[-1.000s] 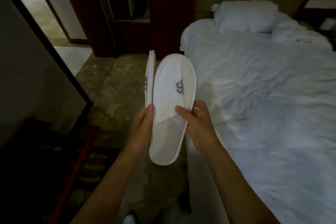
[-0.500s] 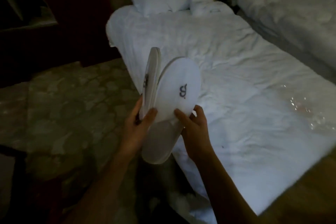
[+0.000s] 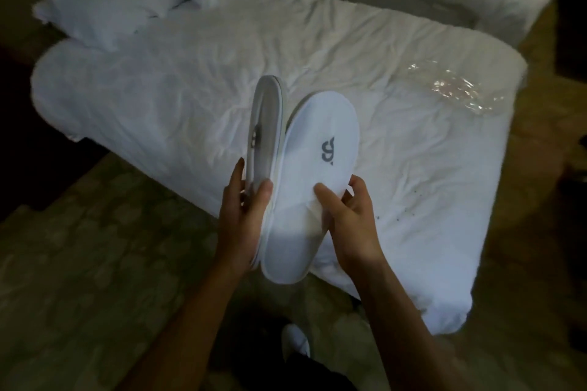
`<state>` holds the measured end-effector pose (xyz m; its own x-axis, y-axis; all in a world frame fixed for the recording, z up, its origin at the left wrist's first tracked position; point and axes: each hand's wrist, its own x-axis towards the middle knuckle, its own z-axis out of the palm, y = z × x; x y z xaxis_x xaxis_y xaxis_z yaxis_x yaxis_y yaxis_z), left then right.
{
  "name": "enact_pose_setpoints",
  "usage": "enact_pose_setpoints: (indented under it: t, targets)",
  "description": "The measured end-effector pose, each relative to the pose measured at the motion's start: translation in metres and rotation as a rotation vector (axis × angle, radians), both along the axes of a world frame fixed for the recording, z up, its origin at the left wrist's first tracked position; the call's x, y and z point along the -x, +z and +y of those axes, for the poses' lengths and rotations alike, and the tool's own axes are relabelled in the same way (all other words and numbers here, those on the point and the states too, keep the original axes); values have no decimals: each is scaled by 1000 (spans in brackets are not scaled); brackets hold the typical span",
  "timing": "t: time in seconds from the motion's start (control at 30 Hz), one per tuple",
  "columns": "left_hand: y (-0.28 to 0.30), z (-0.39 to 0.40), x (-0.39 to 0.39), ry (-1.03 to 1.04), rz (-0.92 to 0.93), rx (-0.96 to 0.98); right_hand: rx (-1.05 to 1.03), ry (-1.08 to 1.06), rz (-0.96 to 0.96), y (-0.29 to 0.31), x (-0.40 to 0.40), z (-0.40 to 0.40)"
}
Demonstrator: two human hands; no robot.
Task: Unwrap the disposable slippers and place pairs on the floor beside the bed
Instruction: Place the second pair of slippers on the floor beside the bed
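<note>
Unwrapping looking done: pair bare, crumpled clear plastic wrapper (image 3: 460, 90) lying near bed's (image 3: 190, 79) right edge. Left hand (image 3: 244, 216) pinching edge-on slipper (image 3: 265, 136), thumb in front, fingers behind. Right hand (image 3: 347, 219) gripping logo slipper (image 3: 317, 174), thumb across toe band, fingers curling behind. Both slippers hovering over bed's near edge, heels touching, toes splaying apart. Next move, likely: lowering, laying soles flat, side by side, on patterned floor (image 3: 95, 247) beside bed. Material: thin white fabric, flat, oval, floppy; grey logo.

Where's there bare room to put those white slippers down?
The patterned stone floor left of the white bed lies bare. The bed's wrinkled middle is free between the white pillows and the clear plastic wrapper. It is tighter near the person's white shoe.
</note>
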<state>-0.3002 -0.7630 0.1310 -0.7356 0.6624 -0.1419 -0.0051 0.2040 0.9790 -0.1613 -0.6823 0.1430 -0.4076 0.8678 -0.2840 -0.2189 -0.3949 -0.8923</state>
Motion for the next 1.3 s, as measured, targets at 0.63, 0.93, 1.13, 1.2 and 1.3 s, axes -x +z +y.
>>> enact_pose_setpoints:
  t: [0.63,0.93,1.13,1.2,1.3]
  targets:
    - [-9,54,23,-898,190,137,-4,-835,-246,-5,-8,-93]
    - [-37,28,-13,-1135,255,178,72,-1234,-208,-33,-6,-171]
    - [-81,-3,-71,-1330,357,210,195,-1458,-192,-83,-36,-225]
    - [-92,-12,-91,-1378,379,217,232,-1515,-160,-95,-46,-238]
    - [-107,-21,-114,-1432,430,220,295,-1571,-153,-110,-59,-250]
